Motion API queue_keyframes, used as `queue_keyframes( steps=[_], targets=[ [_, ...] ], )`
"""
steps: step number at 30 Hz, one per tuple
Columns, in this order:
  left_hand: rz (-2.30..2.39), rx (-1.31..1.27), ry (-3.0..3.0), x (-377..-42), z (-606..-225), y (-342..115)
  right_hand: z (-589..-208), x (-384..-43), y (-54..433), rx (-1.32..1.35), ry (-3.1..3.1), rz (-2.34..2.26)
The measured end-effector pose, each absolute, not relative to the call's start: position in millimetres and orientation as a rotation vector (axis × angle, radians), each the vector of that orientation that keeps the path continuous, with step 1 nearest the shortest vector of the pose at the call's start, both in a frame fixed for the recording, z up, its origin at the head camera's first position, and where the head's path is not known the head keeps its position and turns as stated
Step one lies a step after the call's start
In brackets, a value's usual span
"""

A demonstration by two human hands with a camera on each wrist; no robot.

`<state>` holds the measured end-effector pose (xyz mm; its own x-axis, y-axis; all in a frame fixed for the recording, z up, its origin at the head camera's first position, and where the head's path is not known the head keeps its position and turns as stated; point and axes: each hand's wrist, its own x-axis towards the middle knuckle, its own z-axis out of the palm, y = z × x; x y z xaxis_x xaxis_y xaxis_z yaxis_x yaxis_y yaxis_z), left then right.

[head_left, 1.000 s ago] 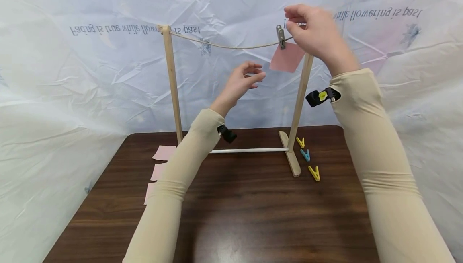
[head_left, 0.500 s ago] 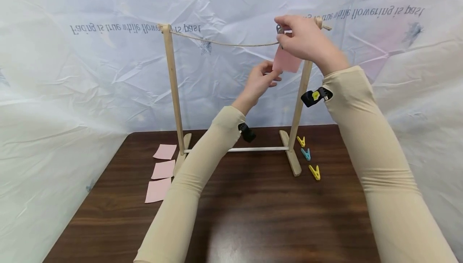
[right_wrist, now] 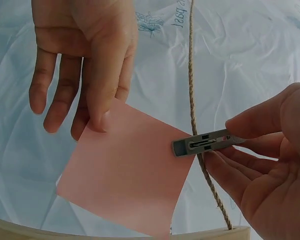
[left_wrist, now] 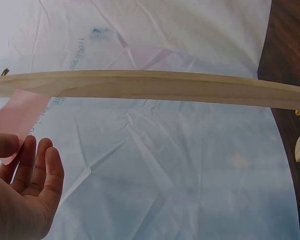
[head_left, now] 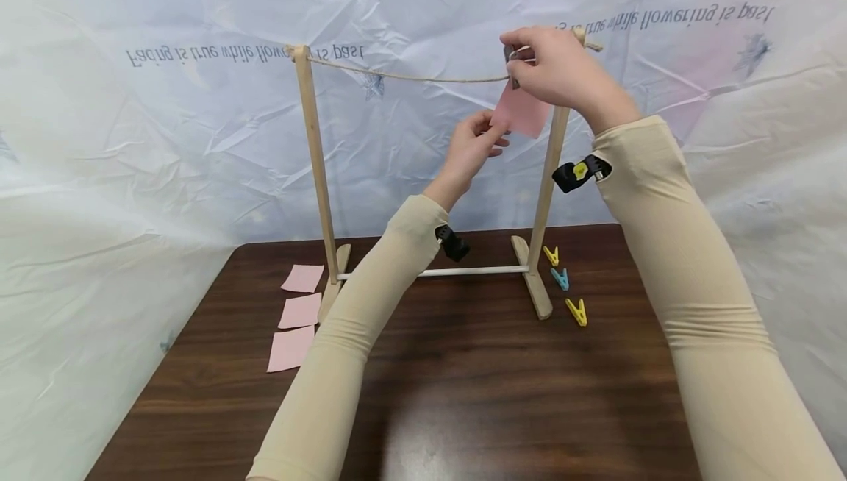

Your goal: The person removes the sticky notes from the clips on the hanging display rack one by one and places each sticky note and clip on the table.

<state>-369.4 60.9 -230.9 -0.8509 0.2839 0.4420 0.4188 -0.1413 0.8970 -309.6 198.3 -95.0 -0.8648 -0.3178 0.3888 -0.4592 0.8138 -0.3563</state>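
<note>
A square pink paper note (head_left: 524, 110) hangs by its corner from the twine line (head_left: 410, 79), near the right post (head_left: 551, 165). A grey clothespin (right_wrist: 202, 144) sits across the twine, its tip over that corner of the note. My right hand (head_left: 565, 73) pinches the clothespin's handle end between thumb and fingers, hiding much of it in the head view. Lower down, my left hand (head_left: 471, 148) pinches another corner of the note; the right wrist view shows the thumb lying on the paper's face and the other fingers loosely bent.
Several pink notes (head_left: 291, 348) lie in a column at the left of the dark wooden table (head_left: 463, 393). Right of the stand's foot (head_left: 533, 282) are a blue clothespin (head_left: 560, 279) and two yellow clothespins (head_left: 577, 312). The left post (head_left: 314, 150) and a white crossbar (head_left: 476, 271) complete the frame.
My right hand has moved left and down and taken hold of the clothespin. My left hand has moved right and pinched the note, which has swung slightly.
</note>
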Motion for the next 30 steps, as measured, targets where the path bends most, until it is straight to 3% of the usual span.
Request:
queue_keyframes(
  steps=[30],
  targets=[
    [-2.148, -0.822, -2.007, -365.4, -229.2, 53.1, -113.4, -311.1, 203.2, 0.599, -2.419, 0.781]
  ],
)
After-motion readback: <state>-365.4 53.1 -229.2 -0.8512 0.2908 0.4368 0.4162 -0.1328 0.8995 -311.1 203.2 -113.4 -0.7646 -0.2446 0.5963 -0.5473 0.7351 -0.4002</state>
